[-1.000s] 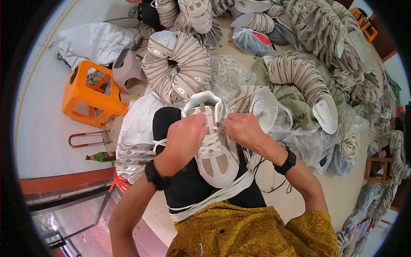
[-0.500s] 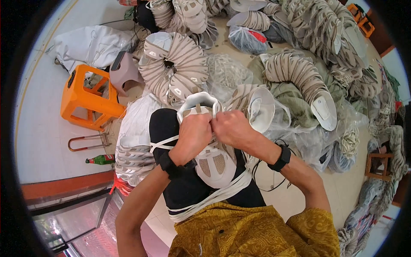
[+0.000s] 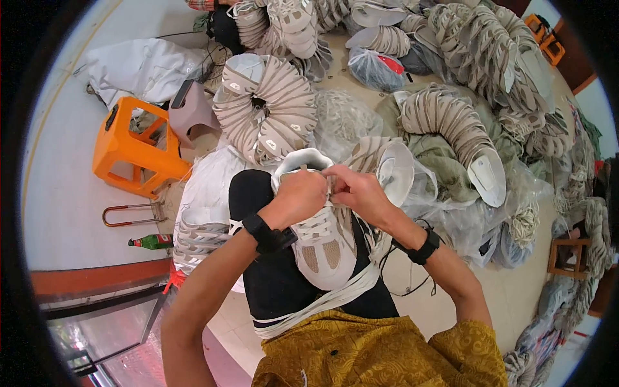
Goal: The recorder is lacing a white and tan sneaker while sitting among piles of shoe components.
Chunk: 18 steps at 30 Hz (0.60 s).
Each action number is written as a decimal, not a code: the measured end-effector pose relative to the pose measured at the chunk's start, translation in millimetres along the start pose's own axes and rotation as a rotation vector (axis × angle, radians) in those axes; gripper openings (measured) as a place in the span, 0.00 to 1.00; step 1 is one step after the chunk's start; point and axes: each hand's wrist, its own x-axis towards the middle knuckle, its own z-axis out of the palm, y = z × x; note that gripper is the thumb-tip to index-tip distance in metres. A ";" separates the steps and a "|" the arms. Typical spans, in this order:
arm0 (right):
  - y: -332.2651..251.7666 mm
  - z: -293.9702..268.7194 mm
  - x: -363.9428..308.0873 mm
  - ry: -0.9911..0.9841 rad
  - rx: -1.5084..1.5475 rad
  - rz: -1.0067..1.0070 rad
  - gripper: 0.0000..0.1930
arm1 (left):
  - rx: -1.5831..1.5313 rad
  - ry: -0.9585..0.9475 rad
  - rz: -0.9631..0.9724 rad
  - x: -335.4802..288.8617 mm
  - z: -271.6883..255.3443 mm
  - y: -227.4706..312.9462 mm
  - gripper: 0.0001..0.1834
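Observation:
A white and beige shoe upper (image 3: 330,258) lies across my black-clad thighs, toe toward me and collar away, with white lace crossing its front. Over the lacing near the collar, my left hand (image 3: 300,197) is closed, its curled fingers gripping the upper's edge; its fingertips are largely hidden. My right hand (image 3: 362,195) pinches with thumb and forefinger at the top eyelets beside it, seemingly on the shoelace (image 3: 316,226). A bundle of loose white laces (image 3: 322,306) is draped across my lap, between the toe and my yellow-brown shirt.
Beyond my knees sits a coiled ring of nested shoe uppers (image 3: 284,109); a curved row (image 3: 445,122) lies at right on green cloth. An orange stool (image 3: 138,148), a mauve stool (image 3: 193,109) and a green bottle (image 3: 151,242) stand or lie at left. Plastic bags (image 3: 377,68) hold more.
My hands were pressed together over the collar; the right has opened its grip slightly and lifted its forefinger. The lacing on the upper shows more, and the lace stretched out leftward has drawn in.

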 end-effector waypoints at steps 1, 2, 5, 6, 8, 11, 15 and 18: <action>-1.6 -1.6 0.6 -0.035 0.038 0.043 0.17 | 0.003 -0.013 -0.014 0.4 0.4 -1.4 0.07; -2.9 -2.5 2.1 -0.033 0.036 0.035 0.17 | 0.020 0.000 0.042 0.3 -2.0 -2.2 0.07; -3.0 -5.4 5.6 -0.047 -0.114 -0.147 0.18 | -0.017 -0.018 0.175 -12.5 -28.4 1.7 0.08; -3.0 -6.0 6.4 -0.047 -0.159 -0.155 0.17 | -0.069 -0.051 0.243 -22.2 -44.8 3.5 0.09; -5.6 -8.7 7.2 -0.079 -0.154 -0.142 0.15 | -0.841 -0.297 -0.268 -56.8 -87.7 6.3 0.07; -21.0 -9.8 9.2 0.130 -0.288 -0.366 0.14 | -1.186 0.073 -0.378 -114.7 -128.4 18.9 0.05; -65.9 25.1 -1.9 0.147 -0.144 -0.609 0.14 | -1.478 0.059 -0.288 -117.7 -104.7 34.8 0.06; -77.1 37.3 3.9 0.026 -0.189 -0.574 0.11 | -1.567 0.174 -0.125 -110.3 -88.3 31.5 0.07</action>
